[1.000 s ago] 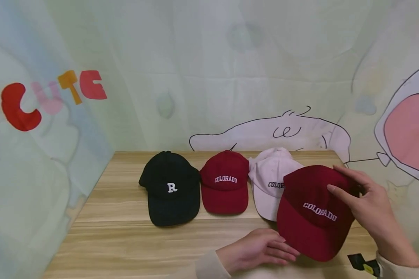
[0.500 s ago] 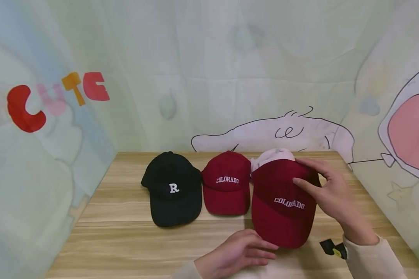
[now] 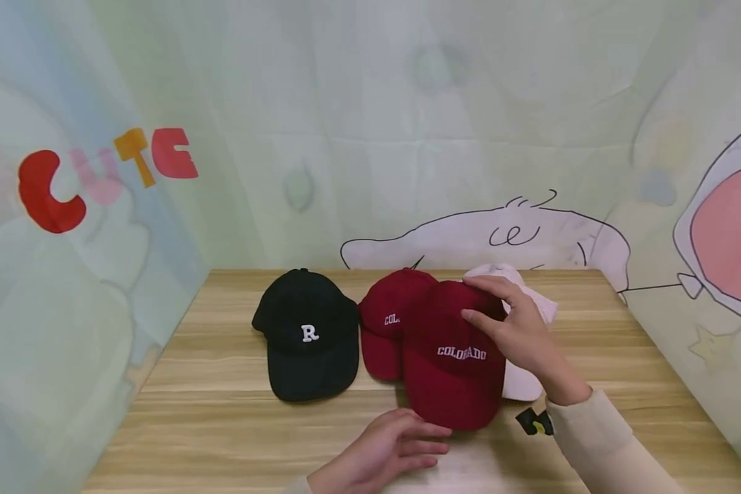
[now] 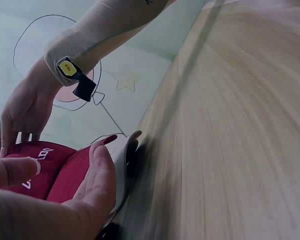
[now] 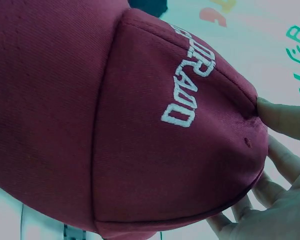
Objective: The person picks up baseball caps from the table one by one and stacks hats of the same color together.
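Note:
My right hand (image 3: 519, 333) grips the crown of a dark red baseball cap (image 3: 453, 384) with white COLORADO lettering, thumb in front and fingers at the far side. In the right wrist view the fingertips pinch the crown's top (image 5: 210, 160). The cap's brim points down towards me. My left hand (image 3: 385, 453) lies under the brim's lower edge, fingers loosely extended and holding nothing. Behind the held cap, a second red cap (image 3: 379, 357) rests on the table, its lettering partly covered. A white cap (image 3: 521, 384) is mostly hidden behind the held cap and my right hand.
A black cap (image 3: 311, 370) with a white R sits at the left end of the row on the wooden table (image 3: 222, 439). A printed cloth backdrop (image 3: 370, 137) closes off the back and both sides. A black-and-yellow tag (image 3: 534, 422) hangs by my right cuff.
The held red cap and my right hand have travelled left, from over the white cap to partly in front of the other red cap. My left hand has shifted left too.

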`<state>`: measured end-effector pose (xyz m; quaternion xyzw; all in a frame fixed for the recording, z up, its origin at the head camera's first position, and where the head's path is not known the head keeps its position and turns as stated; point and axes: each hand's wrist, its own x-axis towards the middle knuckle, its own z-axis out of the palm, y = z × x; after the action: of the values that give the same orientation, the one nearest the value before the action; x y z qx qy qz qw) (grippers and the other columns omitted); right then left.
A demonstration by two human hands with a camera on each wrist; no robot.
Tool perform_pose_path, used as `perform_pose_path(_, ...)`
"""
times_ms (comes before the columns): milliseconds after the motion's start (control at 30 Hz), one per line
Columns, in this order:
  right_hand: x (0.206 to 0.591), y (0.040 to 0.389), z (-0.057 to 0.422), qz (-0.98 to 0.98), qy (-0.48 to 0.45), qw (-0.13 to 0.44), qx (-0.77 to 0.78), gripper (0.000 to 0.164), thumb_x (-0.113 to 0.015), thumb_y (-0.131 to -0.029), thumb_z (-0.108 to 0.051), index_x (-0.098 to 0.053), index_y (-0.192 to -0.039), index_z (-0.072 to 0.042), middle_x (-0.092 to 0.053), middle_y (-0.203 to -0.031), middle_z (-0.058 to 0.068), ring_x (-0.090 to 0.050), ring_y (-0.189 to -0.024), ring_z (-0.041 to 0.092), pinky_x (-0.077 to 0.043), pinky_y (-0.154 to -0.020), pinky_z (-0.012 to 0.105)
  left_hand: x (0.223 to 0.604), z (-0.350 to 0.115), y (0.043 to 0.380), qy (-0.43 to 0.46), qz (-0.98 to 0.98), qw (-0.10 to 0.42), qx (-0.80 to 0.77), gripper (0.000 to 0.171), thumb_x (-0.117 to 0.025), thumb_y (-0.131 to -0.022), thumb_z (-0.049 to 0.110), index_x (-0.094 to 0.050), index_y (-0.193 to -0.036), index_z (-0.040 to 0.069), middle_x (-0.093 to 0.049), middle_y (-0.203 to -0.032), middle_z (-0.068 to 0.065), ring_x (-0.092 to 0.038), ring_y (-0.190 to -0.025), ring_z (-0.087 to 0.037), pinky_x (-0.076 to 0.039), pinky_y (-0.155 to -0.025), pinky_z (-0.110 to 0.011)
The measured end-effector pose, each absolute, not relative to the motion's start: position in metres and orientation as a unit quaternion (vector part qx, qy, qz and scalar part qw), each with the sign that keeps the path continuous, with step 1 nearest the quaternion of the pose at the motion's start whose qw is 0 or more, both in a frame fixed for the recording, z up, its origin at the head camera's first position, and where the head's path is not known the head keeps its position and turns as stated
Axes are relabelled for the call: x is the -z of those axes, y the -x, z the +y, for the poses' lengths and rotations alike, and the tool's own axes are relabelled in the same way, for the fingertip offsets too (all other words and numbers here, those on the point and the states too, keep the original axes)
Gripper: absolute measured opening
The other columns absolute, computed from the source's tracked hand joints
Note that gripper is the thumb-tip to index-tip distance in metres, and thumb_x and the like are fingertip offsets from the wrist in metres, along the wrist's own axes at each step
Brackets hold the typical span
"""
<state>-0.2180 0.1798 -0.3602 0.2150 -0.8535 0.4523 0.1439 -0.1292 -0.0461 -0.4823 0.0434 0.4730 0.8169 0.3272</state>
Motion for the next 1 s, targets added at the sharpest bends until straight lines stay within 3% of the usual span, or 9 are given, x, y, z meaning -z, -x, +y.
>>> perform_pose_path(300, 0.383, 0.251, 0.157, -0.833, -0.248, 0.134, -0.477, 0.046, -0.074, -0.084, -0.005, -0.061, -0.128, -0.01, -0.059, -0.124, 0.01, -0.05, -0.112, 0.018, -0.045, -0.095, 0.053, 0.482, -0.069, 0.135, -0.01, 0.479, 0.297, -0.826, 0.007, -0.046, -0.094, 0.018, -0.05, -0.093, 0.012, -0.058, -0.127, -0.027, -0.056, -0.111, -0.036, -0.05, -0.095, -0.046)
perform_pose_path(500, 0.395, 0.274, 0.144, -0.84, -0.25, 0.115, -0.467, 0.045, -0.072, -0.087, -0.013, -0.059, -0.131, -0.015, -0.057, -0.127, 0.005, -0.048, -0.113, 0.014, -0.044, -0.097, 0.049, 0.483, -0.077, 0.141, 0.016, 0.474, 0.28, -0.835, 0.01, -0.044, -0.097, 0.018, -0.05, -0.097, 0.01, -0.054, -0.131, -0.029, -0.055, -0.112, -0.036, -0.047, -0.098, -0.047)
perform_pose_path(800, 0.413, 0.299, 0.128, -0.861, -0.24, 0.098, -0.437, 0.045, -0.068, -0.091, -0.016, -0.057, -0.134, -0.015, -0.053, -0.132, 0.007, -0.046, -0.118, 0.016, -0.041, -0.103, 0.05, 0.49, -0.082, 0.153, 0.046, 0.474, 0.264, -0.839, 0.031, -0.042, -0.096, 0.017, -0.042, -0.118, -0.005, -0.053, -0.132, -0.029, -0.055, -0.113, -0.034, -0.047, -0.098, -0.045)
perform_pose_path(1000, 0.43, 0.304, 0.118, -0.889, -0.231, 0.128, -0.375, 0.052, -0.067, -0.091, -0.018, -0.05, -0.14, -0.01, -0.039, -0.147, 0.014, -0.032, -0.133, 0.027, -0.032, -0.109, 0.054, 0.493, -0.082, 0.157, 0.053, 0.472, 0.263, -0.84, 0.043, -0.042, -0.095, 0.017, -0.039, -0.127, -0.011, -0.053, -0.133, -0.028, -0.055, -0.114, -0.032, -0.047, -0.099, -0.044)
